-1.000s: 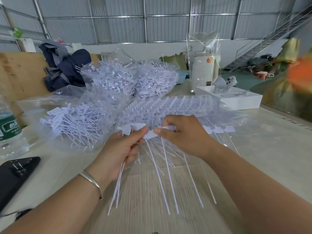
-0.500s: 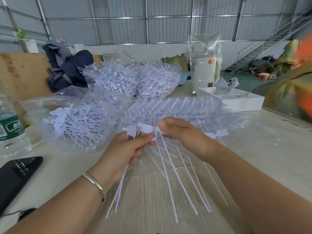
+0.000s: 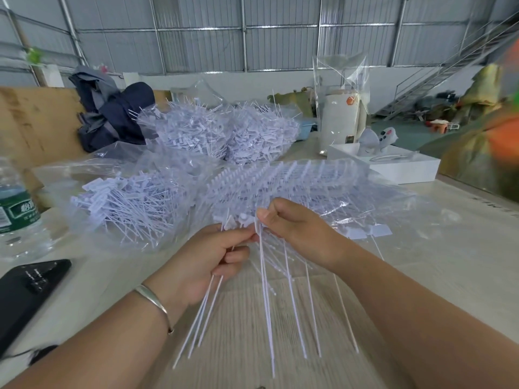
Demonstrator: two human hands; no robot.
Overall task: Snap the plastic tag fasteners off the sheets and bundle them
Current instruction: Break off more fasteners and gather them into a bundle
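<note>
My left hand [image 3: 209, 258] grips a small bundle of loose white tag fasteners [image 3: 205, 313]; their flat heads stick up past my thumb and their thin tails hang below my palm. My right hand [image 3: 297, 228] pinches the top of a partial sheet of fasteners [image 3: 289, 299], whose long tails fan down toward me. The two hands touch at the fingertips. Behind them a stack of whole fastener sheets [image 3: 280, 181] lies in a clear bag. A bag of loose snapped fasteners [image 3: 132, 209] sits to the left.
Two big heaps of fasteners [image 3: 224, 133] in clear bags stand further back. At the left edge stand a water bottle [image 3: 16, 214] and a black device [image 3: 28, 290]. A white box [image 3: 398, 167] and a wrapped white cylinder [image 3: 339, 122] stand at the right rear.
My right hand has drawn in toward my left and lifted slightly, bringing the sheet's top edge to the left fingertips. The hanging tails have swung closer together.
</note>
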